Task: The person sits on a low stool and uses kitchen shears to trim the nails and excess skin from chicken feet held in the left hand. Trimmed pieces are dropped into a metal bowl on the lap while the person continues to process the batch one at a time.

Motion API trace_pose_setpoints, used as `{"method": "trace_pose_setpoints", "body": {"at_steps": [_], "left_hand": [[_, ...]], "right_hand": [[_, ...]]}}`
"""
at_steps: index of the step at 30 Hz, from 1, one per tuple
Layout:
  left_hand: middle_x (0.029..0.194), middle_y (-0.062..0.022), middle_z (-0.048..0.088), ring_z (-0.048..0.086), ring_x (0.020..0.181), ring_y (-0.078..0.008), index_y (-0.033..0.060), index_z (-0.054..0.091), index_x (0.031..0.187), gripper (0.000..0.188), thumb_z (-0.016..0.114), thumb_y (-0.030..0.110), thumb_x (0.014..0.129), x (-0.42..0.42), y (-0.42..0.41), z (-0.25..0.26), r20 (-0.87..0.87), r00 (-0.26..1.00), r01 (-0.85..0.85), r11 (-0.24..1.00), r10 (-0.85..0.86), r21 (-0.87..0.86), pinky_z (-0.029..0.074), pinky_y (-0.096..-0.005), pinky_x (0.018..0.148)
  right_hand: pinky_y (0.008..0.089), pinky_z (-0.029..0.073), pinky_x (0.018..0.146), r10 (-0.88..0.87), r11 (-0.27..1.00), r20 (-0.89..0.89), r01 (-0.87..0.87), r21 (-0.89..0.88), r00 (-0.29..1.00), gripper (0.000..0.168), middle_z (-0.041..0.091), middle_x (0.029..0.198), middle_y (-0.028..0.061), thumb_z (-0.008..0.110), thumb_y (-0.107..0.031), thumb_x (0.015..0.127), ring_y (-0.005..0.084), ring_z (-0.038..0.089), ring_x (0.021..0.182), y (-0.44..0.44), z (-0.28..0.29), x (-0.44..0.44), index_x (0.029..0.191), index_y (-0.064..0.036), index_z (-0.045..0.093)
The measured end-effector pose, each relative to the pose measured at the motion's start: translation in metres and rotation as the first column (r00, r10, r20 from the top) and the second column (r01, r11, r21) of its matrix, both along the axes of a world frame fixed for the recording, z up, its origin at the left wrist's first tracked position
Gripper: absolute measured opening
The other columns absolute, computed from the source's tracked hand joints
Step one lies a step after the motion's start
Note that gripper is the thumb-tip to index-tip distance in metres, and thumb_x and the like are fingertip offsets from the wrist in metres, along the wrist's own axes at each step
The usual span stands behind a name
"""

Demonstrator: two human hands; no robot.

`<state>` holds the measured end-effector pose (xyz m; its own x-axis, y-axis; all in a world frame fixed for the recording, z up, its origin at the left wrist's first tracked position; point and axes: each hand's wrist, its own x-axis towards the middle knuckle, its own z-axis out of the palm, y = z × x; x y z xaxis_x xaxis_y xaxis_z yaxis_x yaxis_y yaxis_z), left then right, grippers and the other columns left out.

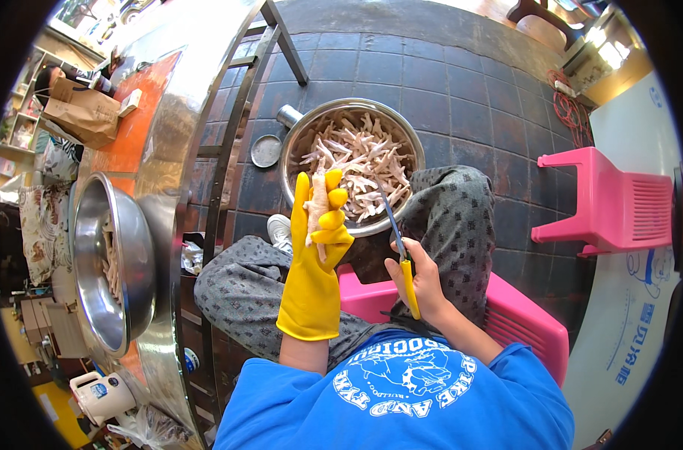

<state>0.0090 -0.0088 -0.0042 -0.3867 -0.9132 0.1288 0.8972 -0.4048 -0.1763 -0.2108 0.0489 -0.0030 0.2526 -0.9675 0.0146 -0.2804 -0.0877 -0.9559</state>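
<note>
My left hand [319, 225], in a yellow rubber glove, grips a pale chicken foot [317, 205] lengthwise along the palm. My bare right hand [423, 275] holds a pair of yellow-handled scissors [396, 228], its blades pointing up and away over the near rim of the pot. In front of my knees a wide stainless-steel pot [415, 140] stands on the floor, heaped with many chicken feet [369, 160]. The held foot is in front of the pot's left side. Whether the scissors' blades are apart cannot be made out.
On the metal-edged table at my left lies a steel basin [141, 253] with some chicken feet [110, 261], near a white electric kettle [102, 396] and paper bag [82, 112]. A round metal lid [266, 151] is beside the pot. A pink plastic stool [594, 197] stands right.
</note>
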Motion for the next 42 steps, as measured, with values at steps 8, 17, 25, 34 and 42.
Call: {"method": "trace_pose_setpoints", "body": {"at_steps": [8,17,25,34,42], "left_hand": [[0.095,-0.0147,0.068,0.053,0.05,-0.0104,0.0032,0.048,0.14,0.061,0.03,0.05,0.104,0.022,0.003,0.029,-0.051,0.998,0.019,0.996,-0.024,-0.091,0.043,-0.0206,0.044],[0.132,-0.0184,0.056,0.063,0.104,-0.0326,0.0006,0.041,0.143,0.054,0.051,0.021,0.093,0.205,0.061,0.209,-0.272,0.545,-0.838,0.505,0.794,-0.204,0.051,-0.0493,0.088],[0.16,-0.0121,0.022,0.024,0.145,-0.0393,0.0182,0.026,0.153,0.076,0.05,0.059,0.094,0.068,-0.05,0.042,0.664,0.52,-0.776,0.622,0.538,0.103,0.02,-0.0611,0.115],[0.156,-0.0188,0.028,0.04,0.135,-0.0339,0.0085,0.032,0.15,0.08,0.068,0.043,0.088,0.081,-0.093,-0.268,0.947,-0.012,-0.619,0.746,-0.32,0.244,0.033,-0.0412,0.11],[0.118,-0.022,0.064,0.06,0.114,-0.039,0.0089,0.066,0.116,0.042,0.059,0.041,0.09,0.092,-0.182,-0.336,0.394,-0.704,-0.448,0.801,-0.59,0.397,0.048,-0.0415,0.096]], "right_hand": [[0.0302,0.044,0.063,-0.015,0.994,0.032,0.012,0.105,0.999,0.029,0.053,0.082,0.0086,0.069,-0.018,0.092,0.0176,0.05,0.068,-0.004,-0.015,0.001,0.112,-0.004,0.055],[0.025,0.04,0.057,-0.03,0.969,0.042,0.019,0.248,0.999,0.026,0.049,0.071,0.001,0.066,-0.02,0.094,0.0068,0.044,0.062,-0.003,-0.032,0.006,0.112,-0.005,0.054],[0.0227,0.032,0.05,-0.053,0.919,0.091,0.013,0.395,0.994,0.024,0.043,0.063,-0.005,0.064,-0.018,0.096,0.0029,0.04,0.056,-0.014,-0.04,0.009,0.115,-0.008,0.052],[0.0245,0.037,0.054,0.094,0.818,-0.097,-0.021,0.575,0.991,0.044,0.04,0.066,-0.0045,0.073,-0.015,0.088,0.0054,0.04,0.059,-0.021,-0.065,0.033,0.124,-0.009,0.048],[0.0371,0.048,0.089,0.25,0.639,-0.099,-0.087,0.765,0.963,0.055,0.06,0.111,0.0204,0.077,-0.022,0.085,0.0311,0.061,0.105,-0.032,-0.064,0.043,0.127,-0.003,0.046]]}}
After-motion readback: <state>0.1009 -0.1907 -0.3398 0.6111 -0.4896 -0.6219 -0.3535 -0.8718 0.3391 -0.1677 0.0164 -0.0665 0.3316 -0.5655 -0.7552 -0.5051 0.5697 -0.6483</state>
